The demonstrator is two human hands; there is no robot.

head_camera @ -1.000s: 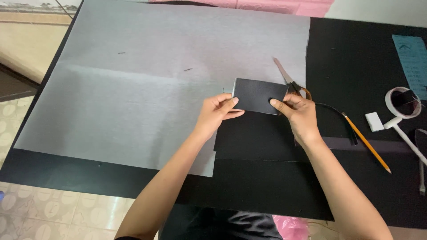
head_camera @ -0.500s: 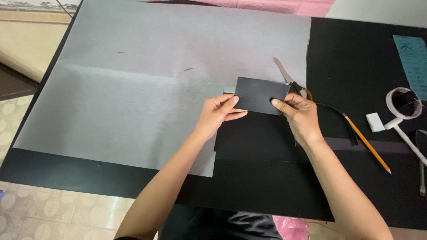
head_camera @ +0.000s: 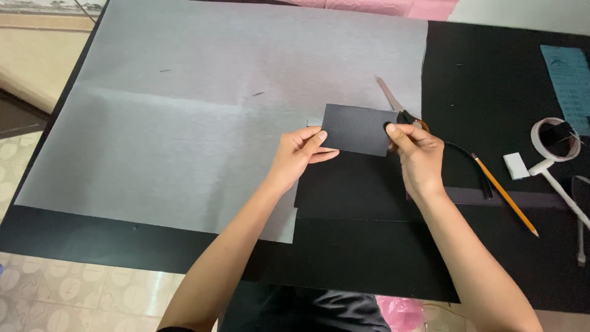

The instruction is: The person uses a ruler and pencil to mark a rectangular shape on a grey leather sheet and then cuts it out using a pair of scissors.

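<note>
- Holding a small black card (head_camera: 359,128) up between both hands, just above the desk (head_camera: 491,80); left hand (head_camera: 298,157) pinches its left edge, grip clenched on the card, thumb on top.
- Right hand (head_camera: 418,157) has its grip closed on the card's right edge, thumb pressed onto the corner; the card hangs slightly tilted over a larger black sheet (head_camera: 350,190).
- Scissors (head_camera: 399,107) lie just behind the card, blades pointing away, handles partly hidden by the right hand; close enough that a backward nudge of the knuckles could knock them, I'd judge.
- Big grey sheet (head_camera: 215,123) covers the desk's left side; a pencil (head_camera: 504,193) lies to the right, near a white eraser (head_camera: 515,166) and a tape roll (head_camera: 550,138).
- Risk as I see it: both pinches sit on the very edges, so uneven pressure could bend or crease the card; a loosened thumb would let it drop onto the sheet below.
</note>
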